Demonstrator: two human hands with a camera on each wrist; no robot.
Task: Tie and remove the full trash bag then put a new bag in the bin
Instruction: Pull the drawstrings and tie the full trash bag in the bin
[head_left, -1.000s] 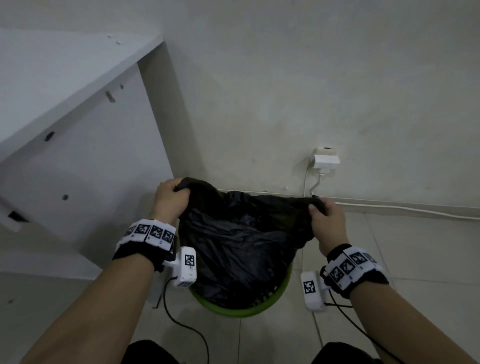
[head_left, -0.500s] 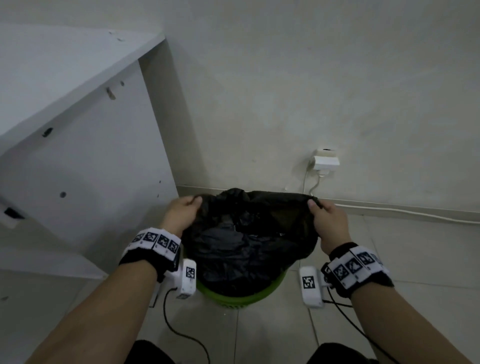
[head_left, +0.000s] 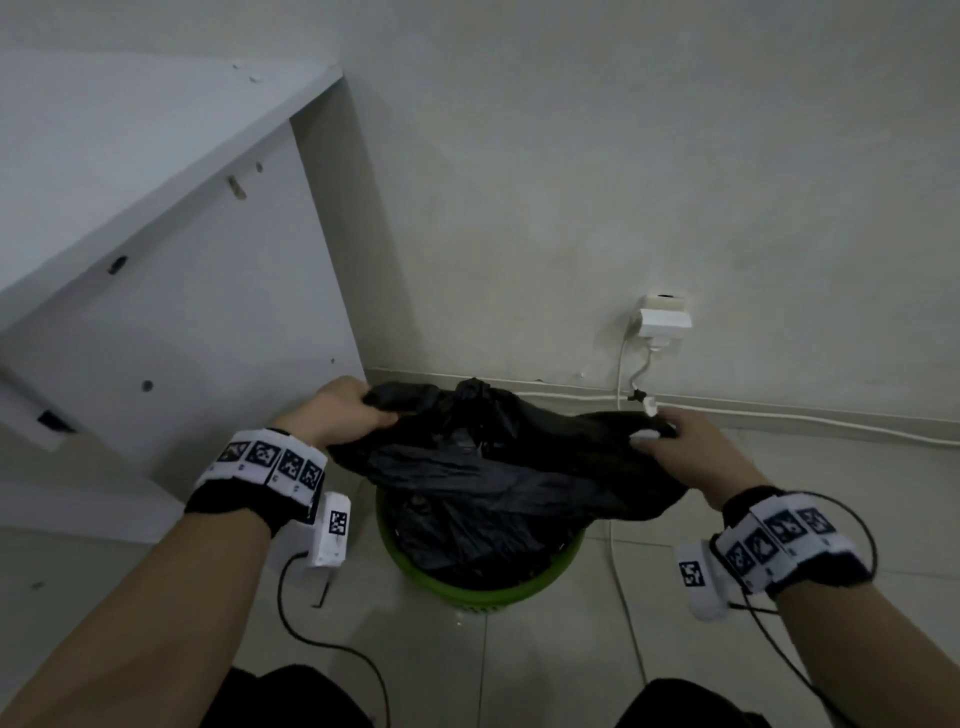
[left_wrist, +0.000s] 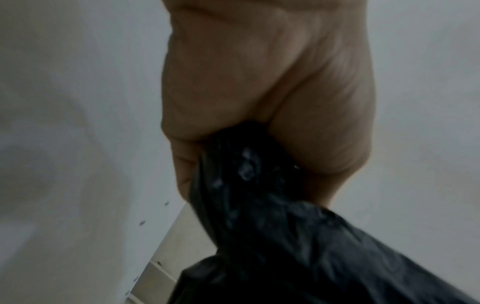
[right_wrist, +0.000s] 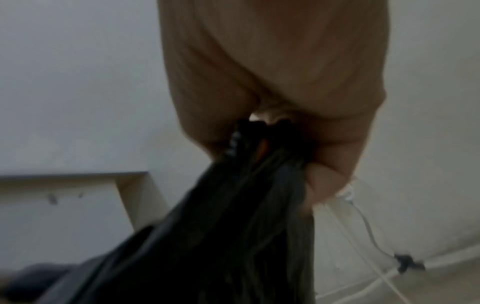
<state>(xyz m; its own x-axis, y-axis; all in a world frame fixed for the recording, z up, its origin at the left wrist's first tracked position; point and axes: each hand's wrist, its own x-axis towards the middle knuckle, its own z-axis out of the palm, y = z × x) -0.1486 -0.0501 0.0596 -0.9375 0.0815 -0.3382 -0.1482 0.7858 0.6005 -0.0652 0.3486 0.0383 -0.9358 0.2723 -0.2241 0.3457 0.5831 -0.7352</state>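
Trash bag (head_left: 498, 467) mouth now stretched wider above bin (head_left: 483, 587), left hand (head_left: 337, 410) and right hand (head_left: 691, 452) grip clenching its edges

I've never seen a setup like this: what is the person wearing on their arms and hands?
Bare forearms and hands, no sleeves or gloves. Each wrist carries a black band topped by white square tags with black patterns. A small white box with one such tag hangs under each wrist, trailing a thin black cable.

— What colours are showing?
— The bag (head_left: 498, 467) is looking black, the bin (head_left: 483, 590) bright green.
— And the wristbands (head_left: 265, 462)?
— They're showing black-and-white square markers; the desk (head_left: 156, 182) is looking white.
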